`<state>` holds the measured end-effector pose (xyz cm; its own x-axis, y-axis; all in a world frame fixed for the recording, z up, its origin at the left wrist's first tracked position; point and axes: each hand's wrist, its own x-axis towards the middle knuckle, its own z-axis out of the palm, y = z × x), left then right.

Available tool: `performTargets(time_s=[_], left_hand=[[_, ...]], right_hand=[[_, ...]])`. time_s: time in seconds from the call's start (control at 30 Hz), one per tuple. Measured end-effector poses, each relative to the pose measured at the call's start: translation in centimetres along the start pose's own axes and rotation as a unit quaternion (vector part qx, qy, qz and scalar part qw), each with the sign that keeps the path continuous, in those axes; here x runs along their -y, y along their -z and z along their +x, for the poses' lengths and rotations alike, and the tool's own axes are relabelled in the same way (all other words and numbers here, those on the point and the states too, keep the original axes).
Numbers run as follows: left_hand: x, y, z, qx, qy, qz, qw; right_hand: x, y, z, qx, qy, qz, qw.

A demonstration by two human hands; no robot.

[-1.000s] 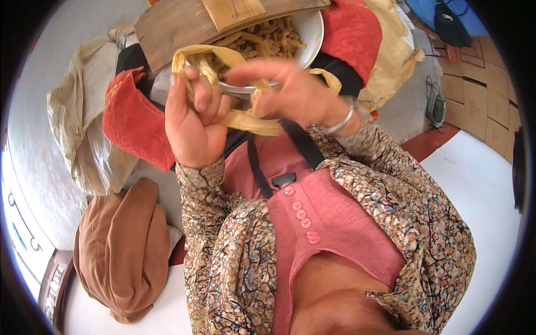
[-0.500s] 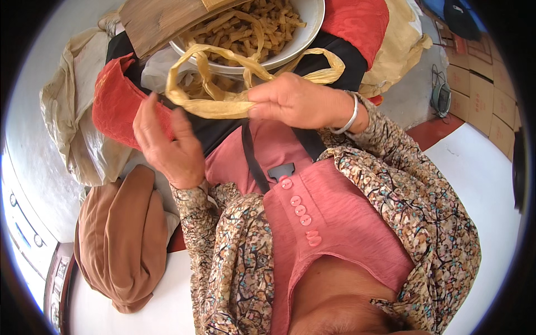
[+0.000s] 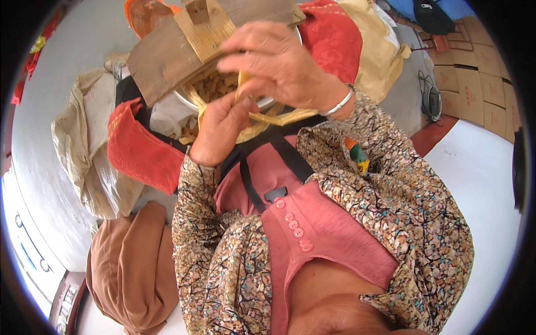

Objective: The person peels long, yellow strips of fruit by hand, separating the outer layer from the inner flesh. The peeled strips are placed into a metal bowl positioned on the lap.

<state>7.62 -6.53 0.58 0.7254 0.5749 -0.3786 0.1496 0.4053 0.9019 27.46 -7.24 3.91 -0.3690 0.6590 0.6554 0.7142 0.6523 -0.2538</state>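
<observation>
A long, soft yellow strip, flat and folded in places, hangs in a loop below my hands. My left hand is closed on it, thumb and fingers pinching a fold. Just above and to the right, my right hand reaches over with its fingers spread, the thumb close to the strip standing up from my left hand. Behind the hands, a metal basin holds many short tan pieces, partly covered by my hands and a wooden board.
A lighter wood block is fixed on the board. Red padded cloth lies around the basin. Pale sacks stand at left, a brown cloth nearer me. Cardboard boxes are stacked far right; an orange container sits behind.
My left hand has moved right and up and now grips the strip. My right hand has risen and opened off it. The wide loop is drawn in, and the view has shifted.
</observation>
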Motion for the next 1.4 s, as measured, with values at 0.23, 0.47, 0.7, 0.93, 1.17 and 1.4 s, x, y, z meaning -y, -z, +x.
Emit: performTargets(time_s=[0.23, 0.47, 0.7, 0.93, 1.17, 1.4], left_hand=[[-1.2, 1.0, -0.6, -0.011, 0.005, -0.006, 1.0], [-3.3, 3.3, 2.7, -0.164, -0.215, 0.351, 0.896], [-5.5, 1.1, 1.9, -0.026, -0.158, -0.07, 0.985], [-5.7, -2.9, 2.2, -0.087, -0.187, -0.108, 0.973], [-2.2, -0.6, 1.9, -0.132, -0.167, -0.048, 0.976], [0.5, 1.1, -0.3, -0.302, -0.308, 0.504, 0.748]], right_hand=[[-0.3, -3.0, -2.1, 0.116, -0.259, 0.302, 0.91], [0.2, -3.1, -1.9, 0.241, -0.325, 0.319, 0.857], [4.1, 2.9, 3.1, 0.131, -0.443, 0.647, 0.607], [1.3, -0.8, 2.7, -0.047, -0.385, 0.341, 0.856], [0.7, -3.0, 0.9, 0.013, -0.225, 0.023, 0.974], [2.5, -5.3, -1.6, 0.066, -0.27, 0.079, 0.957]])
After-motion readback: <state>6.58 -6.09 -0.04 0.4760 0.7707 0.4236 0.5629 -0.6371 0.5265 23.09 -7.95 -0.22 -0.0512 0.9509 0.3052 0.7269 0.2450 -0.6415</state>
